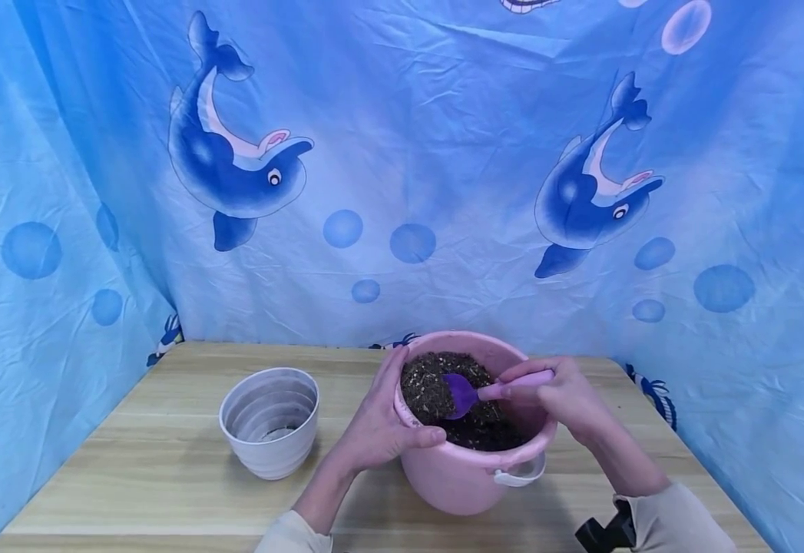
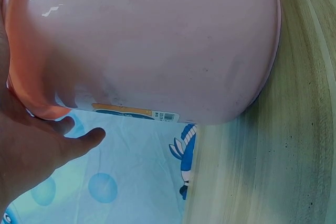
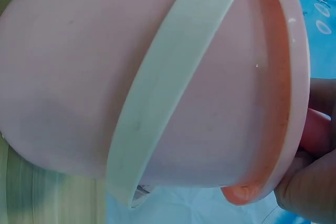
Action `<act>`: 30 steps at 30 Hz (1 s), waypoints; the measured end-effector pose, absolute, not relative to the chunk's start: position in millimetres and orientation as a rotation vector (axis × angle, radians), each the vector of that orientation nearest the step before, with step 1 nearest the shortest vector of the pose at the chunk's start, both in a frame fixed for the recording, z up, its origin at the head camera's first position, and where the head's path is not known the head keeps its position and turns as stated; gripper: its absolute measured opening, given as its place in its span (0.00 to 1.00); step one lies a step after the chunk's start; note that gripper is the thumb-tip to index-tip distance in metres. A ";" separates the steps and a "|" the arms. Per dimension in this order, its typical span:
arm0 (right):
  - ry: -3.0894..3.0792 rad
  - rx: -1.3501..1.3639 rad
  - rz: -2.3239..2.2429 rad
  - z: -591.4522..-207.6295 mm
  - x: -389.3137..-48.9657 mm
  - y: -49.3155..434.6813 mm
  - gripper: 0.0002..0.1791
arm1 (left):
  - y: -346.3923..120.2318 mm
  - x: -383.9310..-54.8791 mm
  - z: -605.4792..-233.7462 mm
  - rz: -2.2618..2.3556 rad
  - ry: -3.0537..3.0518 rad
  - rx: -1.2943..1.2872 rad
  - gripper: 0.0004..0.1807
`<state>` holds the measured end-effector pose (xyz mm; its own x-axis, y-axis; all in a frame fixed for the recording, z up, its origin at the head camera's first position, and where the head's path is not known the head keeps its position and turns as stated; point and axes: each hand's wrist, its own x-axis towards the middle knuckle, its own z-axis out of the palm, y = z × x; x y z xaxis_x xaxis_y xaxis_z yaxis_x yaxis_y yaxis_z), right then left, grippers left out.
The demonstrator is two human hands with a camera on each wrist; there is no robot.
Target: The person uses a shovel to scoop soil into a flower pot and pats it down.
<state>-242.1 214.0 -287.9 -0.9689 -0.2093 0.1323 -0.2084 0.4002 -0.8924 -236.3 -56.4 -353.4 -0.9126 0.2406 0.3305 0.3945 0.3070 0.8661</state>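
Note:
A pink bucket [image 1: 453, 484] stands on the table with dark soil [image 1: 491, 438] inside. My right hand [image 1: 557, 392] pinches the pink handle of a small purple-bladed shovel [image 1: 461, 395], whose blade sits against the soil in the bucket. In the right wrist view, fingers [image 3: 310, 187] show beside the bucket's rim. With its thumb along the near rim and its fingers spread along the outer wall, my left hand [image 1: 391, 422] rests on the bucket's left side. The left wrist view shows straight fingers [image 2: 86, 141] beside the wall. Left of the bucket is a white ribbed pot [image 1: 270, 457].
The bucket's white carrying handle [image 1: 522, 478] hangs at its near right side. A wooden table [image 1: 153, 468] lies beneath everything. Blue cloth [image 1: 402, 169] with dolphins encloses the back and both sides. A black device [image 1: 605, 531] is at my right sleeve.

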 end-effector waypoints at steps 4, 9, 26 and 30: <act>2.629 -0.384 -1.687 -288.6 -242.0 212.2 0.18 | -55.9 -236.2 -353.7 -1.675 -2.428 -0.595 0.70; 2.630 -0.408 -1.675 -288.9 -243.3 208.8 0.17 | -55.9 -235.7 -354.0 -1.668 -2.434 -0.585 0.70; 2.564 -0.377 -1.773 -289.6 -246.5 211.7 0.20 | -55.7 -236.7 -354.3 -1.662 -2.439 -0.602 0.70; 2.511 -0.378 -1.807 -289.2 -245.7 213.6 0.20 | -56.2 -236.9 -354.2 -1.673 -2.429 -0.613 0.70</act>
